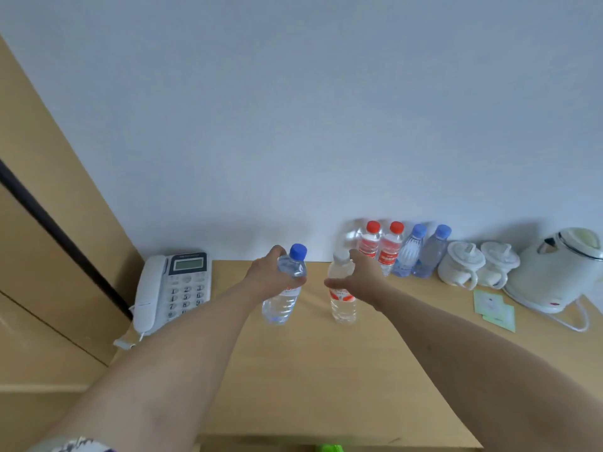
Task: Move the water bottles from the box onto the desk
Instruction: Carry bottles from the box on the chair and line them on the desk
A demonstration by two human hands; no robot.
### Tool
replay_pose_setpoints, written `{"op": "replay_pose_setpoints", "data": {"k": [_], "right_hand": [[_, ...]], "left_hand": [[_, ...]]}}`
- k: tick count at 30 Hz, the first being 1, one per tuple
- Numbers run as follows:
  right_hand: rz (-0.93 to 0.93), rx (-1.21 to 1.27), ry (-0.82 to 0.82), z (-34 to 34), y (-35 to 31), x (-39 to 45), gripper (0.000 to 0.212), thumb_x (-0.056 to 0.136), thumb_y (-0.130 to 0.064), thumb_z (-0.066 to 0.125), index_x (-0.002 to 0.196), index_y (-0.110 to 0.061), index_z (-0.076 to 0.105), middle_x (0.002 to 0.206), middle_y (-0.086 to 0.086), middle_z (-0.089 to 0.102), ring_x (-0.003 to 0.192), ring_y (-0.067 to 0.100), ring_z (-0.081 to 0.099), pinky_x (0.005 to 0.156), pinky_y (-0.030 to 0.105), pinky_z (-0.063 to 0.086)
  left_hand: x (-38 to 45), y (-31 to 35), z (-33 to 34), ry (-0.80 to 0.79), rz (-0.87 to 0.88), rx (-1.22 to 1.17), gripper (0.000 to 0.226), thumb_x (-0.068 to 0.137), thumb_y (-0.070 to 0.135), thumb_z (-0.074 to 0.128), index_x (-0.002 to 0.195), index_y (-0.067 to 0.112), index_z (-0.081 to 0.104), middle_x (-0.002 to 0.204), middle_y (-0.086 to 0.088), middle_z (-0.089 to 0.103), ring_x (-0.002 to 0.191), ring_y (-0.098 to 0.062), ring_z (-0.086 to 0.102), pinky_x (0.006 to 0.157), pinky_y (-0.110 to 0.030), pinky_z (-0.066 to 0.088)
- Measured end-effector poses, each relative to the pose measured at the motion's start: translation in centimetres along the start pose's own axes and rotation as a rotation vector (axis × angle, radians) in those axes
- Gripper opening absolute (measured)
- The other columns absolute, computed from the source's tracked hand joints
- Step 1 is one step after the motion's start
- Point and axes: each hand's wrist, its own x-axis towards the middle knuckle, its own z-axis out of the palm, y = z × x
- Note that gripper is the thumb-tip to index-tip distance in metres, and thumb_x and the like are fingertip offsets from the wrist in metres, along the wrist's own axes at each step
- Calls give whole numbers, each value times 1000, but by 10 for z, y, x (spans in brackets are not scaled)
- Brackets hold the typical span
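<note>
Two water bottles held upright over the desk (326,370).
The left hand (270,278) grips the blue-capped bottle (285,288); the right hand (359,278) curls round the white-capped bottle (342,301). Far right, four more bottles (401,249) line the wall beside a kettle (554,272); a telephone (173,288) sits left.

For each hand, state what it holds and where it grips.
Left hand grips the blue-capped bottle around its upper body; right hand grips the white-capped bottle likewise.

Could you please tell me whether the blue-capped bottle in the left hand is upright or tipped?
Tipped: the clear plastic blue-capped water bottle leans, cap right of its base, gripped in the left hand.
</note>
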Motion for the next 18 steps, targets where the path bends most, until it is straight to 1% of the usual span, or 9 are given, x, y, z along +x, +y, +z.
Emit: {"op": "replay_pose_setpoints", "data": {"k": [2,4,5,7,9,11,14,16,18], "right_hand": [[-22,-91,3,-9,-2,22,79,70,-43,92,131,-5,59,119,7,64,109,26,60,95,41,52],[-24,-153,-5,-18,-6,43,76,69,-46,92,125,-5,60,111,6,65,102,24,61,83,34,51],[-32,-169,-9,-21,-7,51,71,68,-43,93,121,-8,62,104,3,64,97,23,60,76,30,49],[-65,-161,3,-24,-10,63,60,66,-32,95,111,-18,58,88,-5,56,86,20,57,62,25,42],[-89,-120,35,-28,-13,75,63,65,-23,95,108,-21,49,85,-7,52,78,18,55,55,25,39],[-109,-135,47,-31,-16,87,61,64,-17,94,107,-22,51,85,-6,54,78,18,54,54,24,36],[-142,-225,69,-36,-20,102,59,62,-15,95,112,-18,62,94,-1,59,89,22,55,63,28,37],[-137,-280,93,-39,-22,109,60,61,-18,96,112,-16,64,99,1,55,92,23,53,69,30,37],[-108,-275,120,-39,-22,113,62,63,-20,96,116,-16,64,101,1,53,95,22,52,73,30,37]], "left_hand": [[18,-1,2,9,-5,6,59,76,36,87,123,29,51,111,6,65,104,-21,64,88,-32,53],[37,5,8,35,-32,-61,56,76,31,87,123,30,55,113,4,66,107,-22,65,94,-37,55],[45,9,11,47,-36,-85,56,76,30,87,123,29,57,115,3,66,107,-22,65,94,-38,55],[62,20,16,45,-18,-80,57,77,28,87,125,26,57,114,2,65,106,-22,64,88,-33,54],[78,31,21,53,6,-56,58,77,25,87,126,23,57,106,7,63,102,-20,62,81,-27,46],[91,37,26,86,17,-74,54,78,22,87,123,23,58,98,13,60,97,-19,61,76,-24,44],[105,41,34,122,16,-102,52,77,19,86,121,25,59,101,8,64,94,-17,62,68,-17,43],[113,45,38,131,6,-96,53,75,21,89,118,25,59,103,6,65,93,-16,63,69,-19,44],[119,47,41,139,-7,-107,52,72,22,90,111,28,57,99,9,65,91,-14,63,73,-22,45]]}}
